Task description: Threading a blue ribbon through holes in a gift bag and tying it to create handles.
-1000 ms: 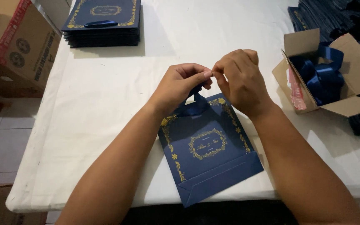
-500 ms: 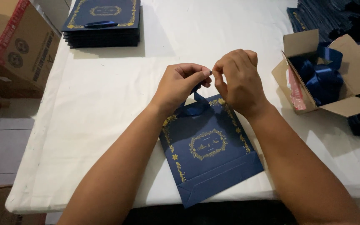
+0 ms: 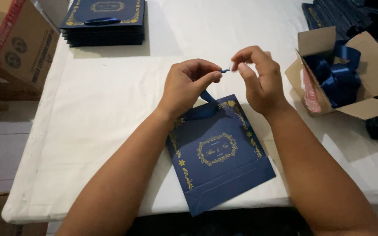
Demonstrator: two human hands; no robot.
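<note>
A flat dark blue paper gift bag point(image 3: 218, 155) with gold ornament lies on the white table point(image 3: 110, 109) near its front edge. A blue satin ribbon point(image 3: 206, 102) runs from the bag's top edge up into my left hand point(image 3: 189, 85), which pinches the ribbon's end between thumb and fingers. My right hand point(image 3: 259, 76) hovers just right of that ribbon tip, thumb and forefinger close together beside it; whether they touch it is unclear.
A stack of like blue bags point(image 3: 103, 22) sits at the back left. An open cardboard box point(image 3: 372, 70) with blue ribbons point(image 3: 337, 70) stands at the right, dark bags point(image 3: 351, 13) behind it. A large cardboard carton point(image 3: 14, 48) is off the table's left edge.
Both hands have risen a little from the bag and drawn apart. The ribbon end now sticks out of my left fingers, with my right fingers slightly off it.
</note>
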